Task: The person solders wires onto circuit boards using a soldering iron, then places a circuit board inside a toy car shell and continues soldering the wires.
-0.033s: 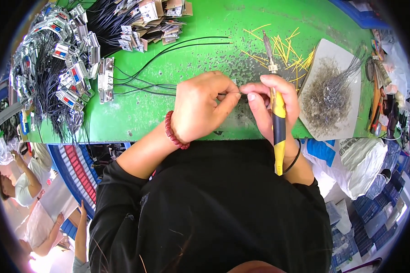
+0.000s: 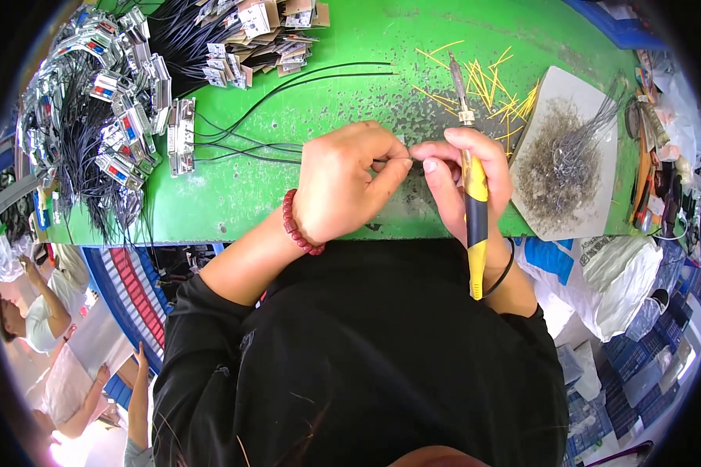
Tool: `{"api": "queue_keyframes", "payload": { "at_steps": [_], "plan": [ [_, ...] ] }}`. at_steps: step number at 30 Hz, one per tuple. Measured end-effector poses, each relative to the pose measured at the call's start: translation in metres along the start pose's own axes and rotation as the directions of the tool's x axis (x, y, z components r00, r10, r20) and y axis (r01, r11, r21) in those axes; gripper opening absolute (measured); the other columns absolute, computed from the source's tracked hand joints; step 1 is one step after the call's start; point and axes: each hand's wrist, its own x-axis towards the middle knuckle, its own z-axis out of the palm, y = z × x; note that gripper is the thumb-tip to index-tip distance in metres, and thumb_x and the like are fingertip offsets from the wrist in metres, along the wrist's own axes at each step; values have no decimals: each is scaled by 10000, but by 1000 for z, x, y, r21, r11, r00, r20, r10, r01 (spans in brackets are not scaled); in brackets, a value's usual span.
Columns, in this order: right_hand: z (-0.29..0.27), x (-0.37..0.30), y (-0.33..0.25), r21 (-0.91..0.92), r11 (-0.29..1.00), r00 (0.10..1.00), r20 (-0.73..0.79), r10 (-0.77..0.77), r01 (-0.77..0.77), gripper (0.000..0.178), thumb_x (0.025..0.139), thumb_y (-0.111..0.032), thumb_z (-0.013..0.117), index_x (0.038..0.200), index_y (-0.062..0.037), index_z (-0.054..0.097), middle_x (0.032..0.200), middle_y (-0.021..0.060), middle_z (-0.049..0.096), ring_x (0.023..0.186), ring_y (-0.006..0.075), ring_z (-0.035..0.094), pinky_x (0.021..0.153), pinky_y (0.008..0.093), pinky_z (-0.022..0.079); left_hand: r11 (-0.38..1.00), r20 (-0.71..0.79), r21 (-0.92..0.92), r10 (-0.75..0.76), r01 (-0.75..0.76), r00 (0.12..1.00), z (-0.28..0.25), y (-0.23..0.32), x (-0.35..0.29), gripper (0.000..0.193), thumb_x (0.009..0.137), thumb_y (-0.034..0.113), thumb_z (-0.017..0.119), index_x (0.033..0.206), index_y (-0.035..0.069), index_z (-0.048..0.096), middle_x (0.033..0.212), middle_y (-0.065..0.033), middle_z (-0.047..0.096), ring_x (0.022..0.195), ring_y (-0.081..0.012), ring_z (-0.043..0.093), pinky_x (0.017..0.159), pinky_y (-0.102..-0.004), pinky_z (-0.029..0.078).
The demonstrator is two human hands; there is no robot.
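Zero movement visible, work unadvanced: our left hand point(image 2: 350, 183) pinches dark wires point(image 2: 266, 146); beside those fingertips point(image 2: 402, 166), our right hand point(image 2: 450, 196) curls snugly around a soldering iron point(image 2: 477, 187)

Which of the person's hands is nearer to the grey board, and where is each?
Right. The right hand, holding a soldering iron, is just left of the grey board; the left hand, pinching black wires, is farther left.

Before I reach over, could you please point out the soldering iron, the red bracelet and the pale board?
Soldering iron point(image 2: 477, 187), head view: yellow part of the handle.
Red bracelet point(image 2: 290, 225), head view: beads midway along its visible curve.
Pale board point(image 2: 555, 87), head view: bare surface near its top corner.
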Motion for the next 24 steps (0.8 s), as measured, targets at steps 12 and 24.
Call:
{"api": "queue_keyframes", "payload": {
  "at_steps": [12, 24],
  "plan": [
    [-19, -12, -3, -225, 962, 987, 78, -138, 153, 268, 939, -34, 574, 1188, 5, 485, 950, 181, 687, 742, 166, 670, 621, 269, 557, 998, 8, 42, 52, -52, 999, 3, 2, 7, 95, 744, 18, 684, 784, 43, 601, 800, -119, 609, 765, -303, 614, 672, -365, 496],
    [-178, -98, -53, -45, 993, 691, -722, 44, -110, 170, 845, -113, 565, 919, 31, 618, 742, 38, 578, 559, 67, 487, 535, 194, 388, 935, 73, 303, 169, -183, 983, 21, -13, 4, 112, 728, -79, 633, 754, 3, 562, 806, -129, 627, 712, -293, 605, 635, -355, 503]
  ]
}}
